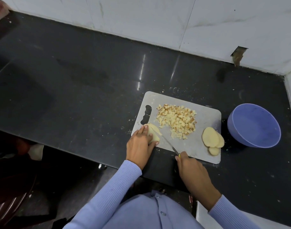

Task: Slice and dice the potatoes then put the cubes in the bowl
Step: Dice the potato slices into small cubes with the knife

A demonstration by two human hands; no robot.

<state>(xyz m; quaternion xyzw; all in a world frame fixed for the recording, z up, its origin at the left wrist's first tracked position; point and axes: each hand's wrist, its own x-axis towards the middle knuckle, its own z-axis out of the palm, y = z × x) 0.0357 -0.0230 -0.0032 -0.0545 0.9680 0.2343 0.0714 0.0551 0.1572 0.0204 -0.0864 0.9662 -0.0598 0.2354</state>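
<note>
A grey cutting board lies on the black counter. At its near left corner my left hand holds down a peeled potato piece, fingers curled over it. My right hand grips a yellow-handled knife whose blade lies across the potato, with a thin slice leaning off to the right. A heap of potato cubes covers the board's middle. Several round potato slices are stacked at the near right corner. The blue bowl stands right of the board with nothing in it.
The black counter stretches far to the left of the board. A white tiled wall runs along the back and the right side. Potato crumbs lie around the board. The counter's front edge passes just under my wrists.
</note>
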